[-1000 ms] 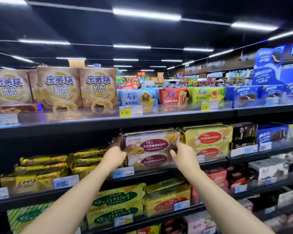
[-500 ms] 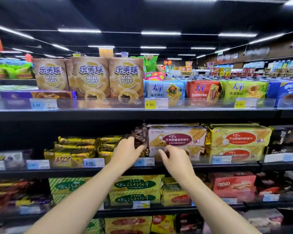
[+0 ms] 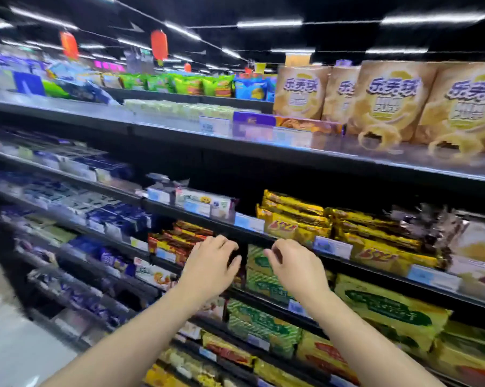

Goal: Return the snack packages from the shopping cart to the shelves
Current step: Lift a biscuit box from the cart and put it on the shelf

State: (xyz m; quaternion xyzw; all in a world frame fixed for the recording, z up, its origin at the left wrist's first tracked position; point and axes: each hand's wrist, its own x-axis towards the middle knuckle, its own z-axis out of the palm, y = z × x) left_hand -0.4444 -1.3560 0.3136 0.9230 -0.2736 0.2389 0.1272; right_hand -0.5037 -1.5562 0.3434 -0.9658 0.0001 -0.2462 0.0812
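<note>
My left hand (image 3: 210,265) and my right hand (image 3: 295,268) hover side by side in front of the middle shelf rail (image 3: 375,265). Their fingers are loosely curled and hold nothing. The cream biscuit package (image 3: 478,244) with a brown crinkled end lies on that shelf at the far right, well away from both hands and blurred. No shopping cart is in view.
Yellow wafer packs (image 3: 294,219) lie on the shelf just above my hands, and green biscuit packs (image 3: 389,314) fill the shelf below. Beige Mini Puff bags (image 3: 389,101) stand on the top shelf. Blue packages line the shelves to the left. Pale aisle floor (image 3: 12,344) shows at lower left.
Both hands have let go of the cream biscuit package and drawn back from it. My view has swung left, so that package now sits at the far right.
</note>
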